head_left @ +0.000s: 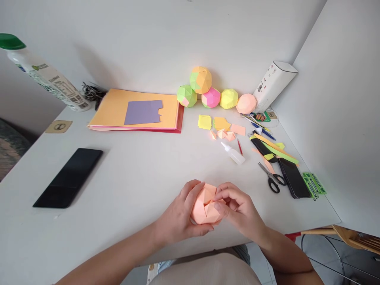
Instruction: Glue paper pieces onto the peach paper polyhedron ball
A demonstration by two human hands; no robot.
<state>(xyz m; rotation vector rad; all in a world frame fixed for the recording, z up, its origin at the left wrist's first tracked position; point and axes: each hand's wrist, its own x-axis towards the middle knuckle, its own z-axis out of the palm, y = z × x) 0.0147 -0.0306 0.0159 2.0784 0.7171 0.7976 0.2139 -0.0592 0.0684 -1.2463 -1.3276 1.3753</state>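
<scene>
A peach paper ball with faceted sides is held over the table's near edge, and a gap shows between its panels. My left hand wraps round its left side, thumb below and fingers above. At its right side my right hand pinches the paper near the gap with thumb and fingertips. Past the hands lie small folded peach pieces, a flat peach paper piece, orange paper pieces and yellow squares. A white glue bottle lies on its side nearby.
Finished paper balls are stacked against the wall. Scissors, a phone and paper strips lie at right. At left are a black tablet, a paper stack and a tall white bottle.
</scene>
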